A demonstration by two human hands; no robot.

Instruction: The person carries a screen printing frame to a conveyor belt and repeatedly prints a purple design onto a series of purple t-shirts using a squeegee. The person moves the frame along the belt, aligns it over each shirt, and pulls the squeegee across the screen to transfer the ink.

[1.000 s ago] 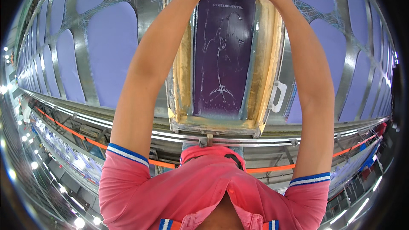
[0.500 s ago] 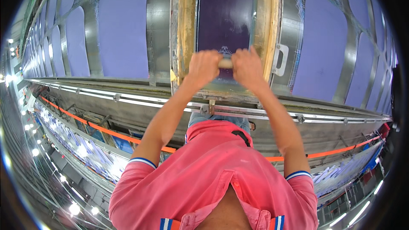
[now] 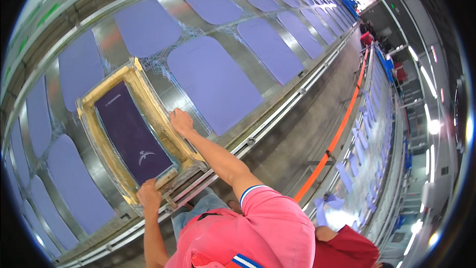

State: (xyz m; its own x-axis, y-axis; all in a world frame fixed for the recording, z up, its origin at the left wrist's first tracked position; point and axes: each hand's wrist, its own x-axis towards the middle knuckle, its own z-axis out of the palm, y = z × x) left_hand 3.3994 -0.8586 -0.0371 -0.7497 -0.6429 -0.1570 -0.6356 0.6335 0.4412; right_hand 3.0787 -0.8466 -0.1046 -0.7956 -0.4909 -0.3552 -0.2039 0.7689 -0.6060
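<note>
1. The squeegee (image 3: 165, 179) could be tipping onto the dark purple panel (image 3: 133, 134) and smearing it, because the left grip (image 3: 149, 196) is clasping only one end.
2. The frame (image 3: 158, 121) could be skewing if pulled, since the right grip (image 3: 181, 121) is resting at one side; its fingers are curling, but I cannot tell what they are clamping.
3. The frame is sitting over the metal tabletop (image 3: 230, 54), between lavender pieces (image 3: 213, 77); whether it is touching is unclear.
4. Its yellowed rails are looking stained; the panel is showing a pale, fan-like mark (image 3: 145, 158) near the squeegee.
</note>
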